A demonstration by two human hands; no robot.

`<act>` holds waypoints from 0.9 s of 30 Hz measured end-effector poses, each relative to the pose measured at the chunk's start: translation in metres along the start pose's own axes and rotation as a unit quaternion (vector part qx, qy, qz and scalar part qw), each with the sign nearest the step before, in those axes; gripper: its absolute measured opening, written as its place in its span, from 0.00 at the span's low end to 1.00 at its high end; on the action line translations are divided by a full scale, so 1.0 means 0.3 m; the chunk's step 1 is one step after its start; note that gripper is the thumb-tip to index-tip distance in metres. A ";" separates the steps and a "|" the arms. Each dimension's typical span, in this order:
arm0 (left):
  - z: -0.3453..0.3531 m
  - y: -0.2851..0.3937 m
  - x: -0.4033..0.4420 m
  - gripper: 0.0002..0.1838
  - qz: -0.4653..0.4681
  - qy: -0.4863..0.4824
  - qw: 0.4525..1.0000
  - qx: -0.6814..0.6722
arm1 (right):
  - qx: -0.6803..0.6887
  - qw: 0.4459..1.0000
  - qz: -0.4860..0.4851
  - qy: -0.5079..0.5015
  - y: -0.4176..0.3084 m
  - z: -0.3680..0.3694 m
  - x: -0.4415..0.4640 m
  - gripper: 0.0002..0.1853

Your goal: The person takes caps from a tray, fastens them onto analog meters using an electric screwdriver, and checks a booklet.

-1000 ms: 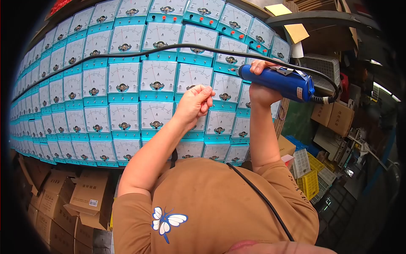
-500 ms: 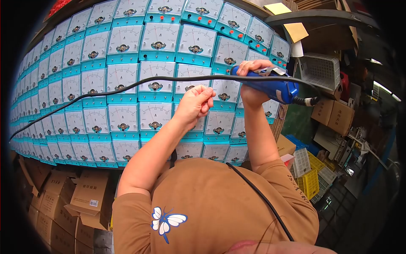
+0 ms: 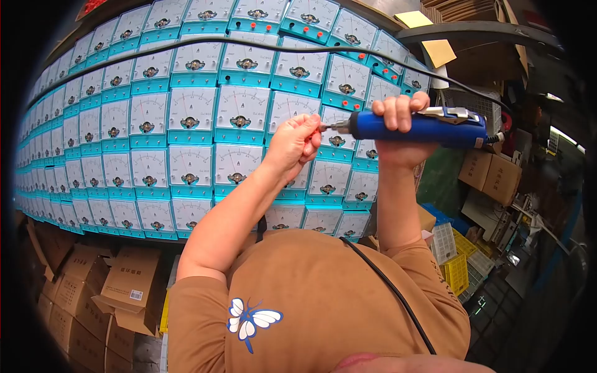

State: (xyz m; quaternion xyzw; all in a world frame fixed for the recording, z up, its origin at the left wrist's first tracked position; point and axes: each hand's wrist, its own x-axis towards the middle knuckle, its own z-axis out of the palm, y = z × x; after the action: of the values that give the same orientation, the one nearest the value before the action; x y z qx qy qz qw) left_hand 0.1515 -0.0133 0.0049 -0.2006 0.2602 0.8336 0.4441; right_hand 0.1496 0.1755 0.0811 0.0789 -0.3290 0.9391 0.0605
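My right hand is wrapped around a blue electric screwdriver with a metal hanging clip, held level above the meters. Its bit points left, and the tip comes up to the fingertips of my left hand. Those fingers are pinched together at the tip; a hint of red shows between them, too small to name. Below both hands stand rows of ammeters with white faces and teal bases. Some at the upper right carry red terminal caps; most others show bare metal posts.
A black cable arches across the meters. Cardboard boxes are stacked at lower left, with more boxes at right. Yellow crates stand on the right, and yellow paper sheets lie at the upper right.
The screwdriver has swung from tilted to level, and its bit now meets my left fingertips. The cable has shifted up, away from me. My left hand stays pinched.
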 end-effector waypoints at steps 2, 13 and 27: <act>0.027 0.024 -0.025 0.11 0.000 -0.007 1.000 0.005 | 0.011 1.000 0.003 0.018 0.034 0.031 -0.015 0.23; -0.092 0.081 -0.047 0.11 0.058 0.021 0.997 0.038 | -0.185 0.973 -0.118 0.064 0.179 -0.017 0.101 0.30; -0.111 0.091 -0.061 0.11 0.030 -0.006 0.999 0.045 | -0.235 0.969 -0.076 0.021 0.313 -0.024 0.097 0.31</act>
State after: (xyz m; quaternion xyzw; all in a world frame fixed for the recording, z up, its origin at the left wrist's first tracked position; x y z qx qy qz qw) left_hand 0.1416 -0.0581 -0.0038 -0.1676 0.3005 0.8350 0.4294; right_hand 0.1048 0.1089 0.0238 0.0676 -0.5319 0.8297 0.1549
